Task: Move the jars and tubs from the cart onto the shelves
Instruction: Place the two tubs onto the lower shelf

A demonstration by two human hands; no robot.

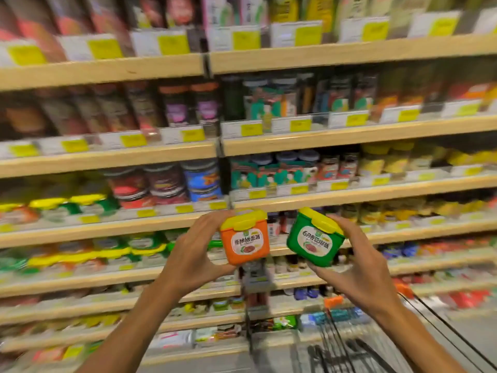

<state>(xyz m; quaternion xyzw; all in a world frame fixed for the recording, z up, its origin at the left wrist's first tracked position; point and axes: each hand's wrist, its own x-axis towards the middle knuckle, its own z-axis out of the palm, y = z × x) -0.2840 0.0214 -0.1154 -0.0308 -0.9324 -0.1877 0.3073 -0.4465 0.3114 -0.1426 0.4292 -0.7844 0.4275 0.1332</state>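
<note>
My left hand (192, 254) grips an orange tub (246, 239) with a yellow lid, label facing me. A green tub (314, 238) with a yellow lid is held in my right hand (355, 262), tilted to the left. Both tubs are raised side by side in front of the wooden shelves (107, 230). Similar yellow-lidded tubs (88, 204) stand in rows on the shelves at the left. The black wire cart (347, 345) is at the bottom right, below my right arm.
Wooden shelves packed with jars, bottles and tubs fill the view, with yellow price tags along their edges. A dark upright divider (224, 162) splits the shelving into left and right bays. The picture is blurred by motion.
</note>
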